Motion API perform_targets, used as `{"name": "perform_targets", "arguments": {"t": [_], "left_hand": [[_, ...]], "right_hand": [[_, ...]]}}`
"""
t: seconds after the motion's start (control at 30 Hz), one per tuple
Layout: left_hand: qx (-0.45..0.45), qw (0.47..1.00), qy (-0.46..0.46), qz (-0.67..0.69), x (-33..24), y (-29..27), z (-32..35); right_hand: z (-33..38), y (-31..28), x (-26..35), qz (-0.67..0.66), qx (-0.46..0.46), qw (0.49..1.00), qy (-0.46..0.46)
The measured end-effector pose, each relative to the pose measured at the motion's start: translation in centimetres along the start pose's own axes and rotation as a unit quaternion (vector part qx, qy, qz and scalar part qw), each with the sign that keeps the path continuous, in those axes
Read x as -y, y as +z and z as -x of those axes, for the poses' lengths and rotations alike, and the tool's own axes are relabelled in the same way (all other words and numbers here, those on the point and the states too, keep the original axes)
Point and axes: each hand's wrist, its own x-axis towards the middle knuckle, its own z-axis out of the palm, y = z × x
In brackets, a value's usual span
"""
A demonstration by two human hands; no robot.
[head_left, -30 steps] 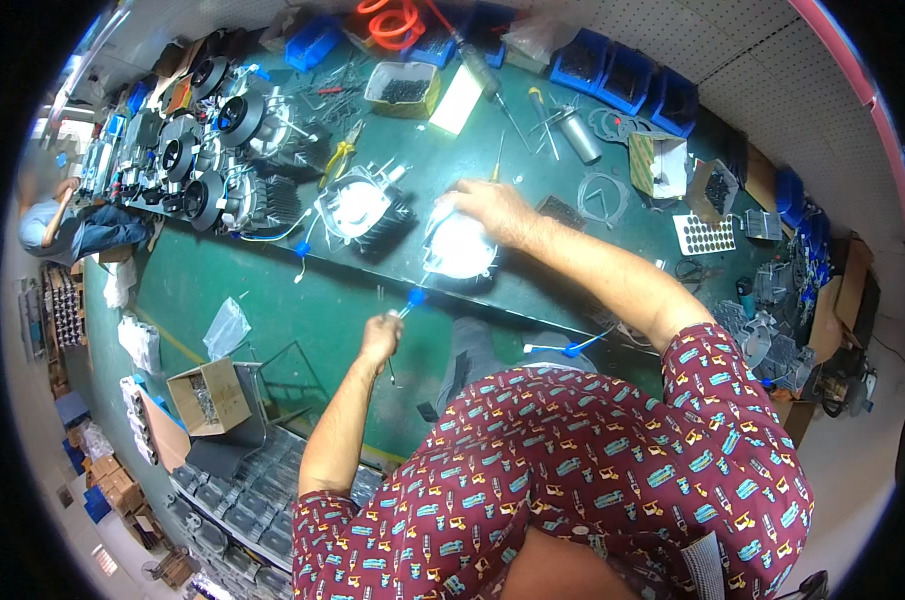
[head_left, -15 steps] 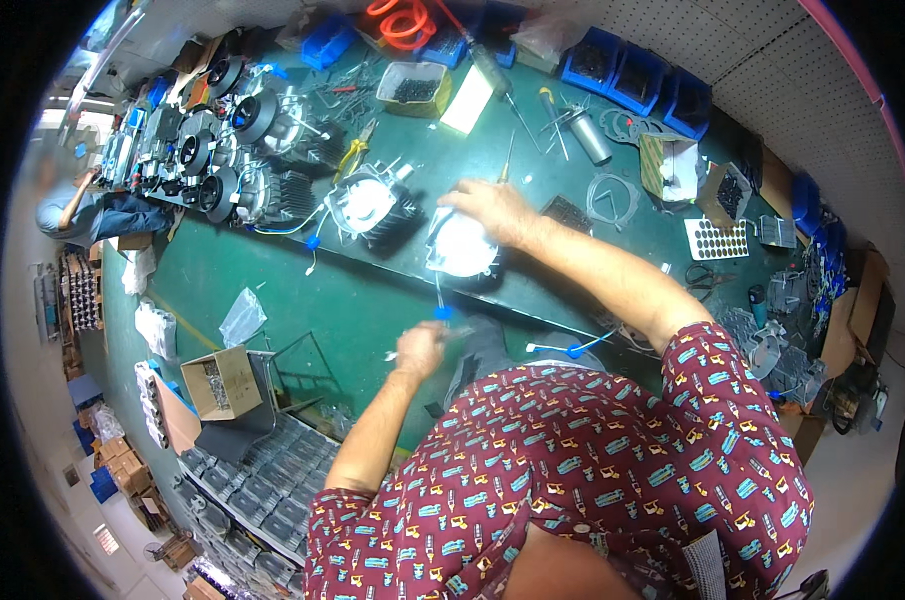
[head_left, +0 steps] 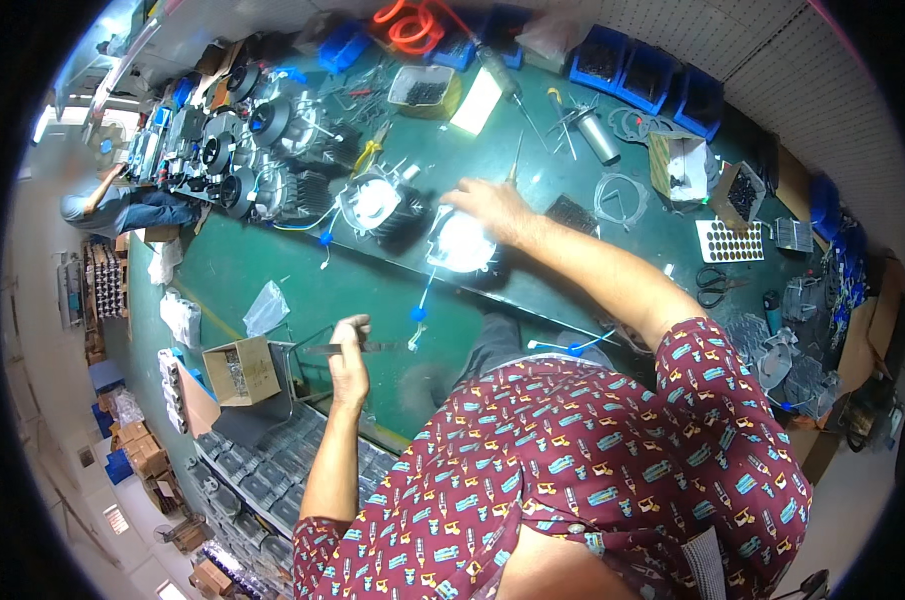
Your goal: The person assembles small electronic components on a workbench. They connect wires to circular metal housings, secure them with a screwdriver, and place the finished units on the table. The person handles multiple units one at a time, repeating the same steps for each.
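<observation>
Head cam looking down on a green workbench [head_left: 243, 270], and honestly the only open room is the bare strip along its near left edge. Far left, a clear plastic bag [head_left: 265, 308] lies on that strip, and just below it sits a cardboard box [head_left: 241, 370] with small metal bits inside, hanging out by the bench edge next to racks of little drawers [head_left: 263, 480].

Left hand [head_left: 348, 358] is clenched around a thin dark tool [head_left: 363, 347] held level over the bench edge, apart from everything else. Past it, a row of finned black motors [head_left: 233, 150] crowds the back left, wires trailing.

Middle: one motor [head_left: 378, 205] stands just beside the round silver motor part [head_left: 461, 243], and the right hand [head_left: 493, 208] rests on top of that part, fingers curled over its far rim, grasping it. A blue-tagged wire [head_left: 418, 312] dangles from it toward the near edge.

Right side is cluttered: blue bins [head_left: 638, 75] along the back wall holding dark small parts, a white tray [head_left: 731, 241] with rows of holes, scissors [head_left: 711, 285].
</observation>
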Motion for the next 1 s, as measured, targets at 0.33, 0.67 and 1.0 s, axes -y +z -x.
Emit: {"name": "perform_targets", "arguments": {"t": [0.33, 0.67, 1.0], "left_hand": [[-0.049, 0.991, -0.079, 0.098, -7.8, 8.1, -5.1], [-0.093, 0.995, -0.021, -0.039, -6.4, 10.0, -8.6], [-0.033, 0.994, -0.096, -0.039, -7.9, 9.7, -9.9]], "right_hand": [[0.1, 0.7, -0.5, -0.014, -0.026, 0.999, -0.017], [-0.3, 1.4, -0.8, -0.016, -0.039, 0.999, -0.027], [-0.1, 1.4, -0.7, -0.019, -0.043, 0.999, -0.022]]}}
